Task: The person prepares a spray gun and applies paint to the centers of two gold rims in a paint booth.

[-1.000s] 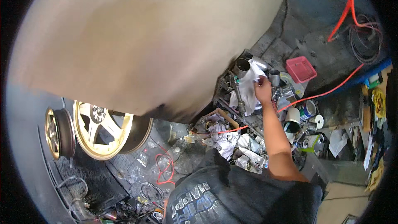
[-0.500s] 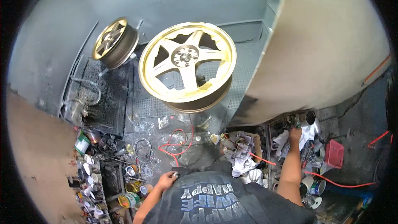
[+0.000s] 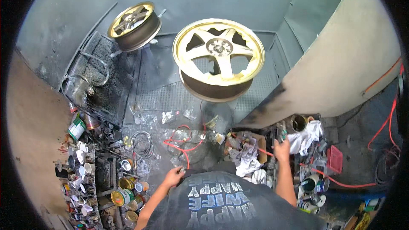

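My right hand (image 3: 281, 149) is closed round the grip of what looks like a spray gun (image 3: 282, 133), held out over the clutter at the right. A dark, open round cup (image 3: 299, 122) shows beside the gun; I cannot tell whether it is attached. Close to my shirt, my left hand (image 3: 174, 176) is closed around something small and greyish, mostly hidden by the fingers. Ahead stands a gold five-spoke wheel rim (image 3: 225, 64), raised on a support and tilted toward me. A second gold rim (image 3: 135, 27) sits farther off at the left.
A red hose (image 3: 181, 148) loops across the floor; another red stretch (image 3: 341, 185) runs right. Paint tins (image 3: 122, 197) and cups crowd the left. A cardboard box (image 3: 260, 138) of rags, a white cloth (image 3: 307, 138) and a pink basket (image 3: 335, 159) lie right. A curved beige panel (image 3: 341, 59) flanks the booth.
My right hand has come inward to the left with the gun, its elbow more bent. The view has shifted, so both rims appear farther right and higher. My left hand stays by my shirt.
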Demonstrator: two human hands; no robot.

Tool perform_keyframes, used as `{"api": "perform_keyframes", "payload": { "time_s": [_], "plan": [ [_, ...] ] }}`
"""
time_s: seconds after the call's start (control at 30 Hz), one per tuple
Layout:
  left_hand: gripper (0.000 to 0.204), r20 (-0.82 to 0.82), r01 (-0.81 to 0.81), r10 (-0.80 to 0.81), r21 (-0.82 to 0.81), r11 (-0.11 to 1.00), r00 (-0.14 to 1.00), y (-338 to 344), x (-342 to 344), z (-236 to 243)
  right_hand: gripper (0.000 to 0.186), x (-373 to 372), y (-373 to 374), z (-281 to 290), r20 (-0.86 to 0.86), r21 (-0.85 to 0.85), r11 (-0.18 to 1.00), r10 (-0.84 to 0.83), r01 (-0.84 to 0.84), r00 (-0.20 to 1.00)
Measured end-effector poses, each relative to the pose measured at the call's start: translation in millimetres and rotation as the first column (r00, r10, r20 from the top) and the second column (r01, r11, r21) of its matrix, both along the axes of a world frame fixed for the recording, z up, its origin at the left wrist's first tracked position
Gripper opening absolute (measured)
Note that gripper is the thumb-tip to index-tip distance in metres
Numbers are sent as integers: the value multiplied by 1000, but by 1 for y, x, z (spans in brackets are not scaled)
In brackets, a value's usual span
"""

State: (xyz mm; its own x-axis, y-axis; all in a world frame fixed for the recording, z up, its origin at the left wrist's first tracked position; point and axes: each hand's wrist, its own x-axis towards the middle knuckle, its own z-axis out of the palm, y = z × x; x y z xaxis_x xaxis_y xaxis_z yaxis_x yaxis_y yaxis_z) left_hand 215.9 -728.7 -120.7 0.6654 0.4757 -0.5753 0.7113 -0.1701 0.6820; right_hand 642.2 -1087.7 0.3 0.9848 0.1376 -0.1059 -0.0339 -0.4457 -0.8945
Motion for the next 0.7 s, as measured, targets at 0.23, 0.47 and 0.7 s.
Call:
{"api": "perform_keyframes", "payload": {
  "time_s": [0.23, 0.47, 0.7],
  "plan": [
    [45, 145, -116, 130, -102, 988, 981, 3, -74, 57, 62, -154, 148, -12, 102, -227, 826, 546, -515, 831],
    [53, 408, -374, 330, 31, 927, 851, -10, -180, 81, 68, -293, 265, 8, 206, -138, 518, 849, -844, 487],
    [38, 546, -725, 621, -35, 688, 563, -24, -212, 132, 26, -383, 386, 47, 1, 14, 215, 977, -977, 215]
  ]
}}
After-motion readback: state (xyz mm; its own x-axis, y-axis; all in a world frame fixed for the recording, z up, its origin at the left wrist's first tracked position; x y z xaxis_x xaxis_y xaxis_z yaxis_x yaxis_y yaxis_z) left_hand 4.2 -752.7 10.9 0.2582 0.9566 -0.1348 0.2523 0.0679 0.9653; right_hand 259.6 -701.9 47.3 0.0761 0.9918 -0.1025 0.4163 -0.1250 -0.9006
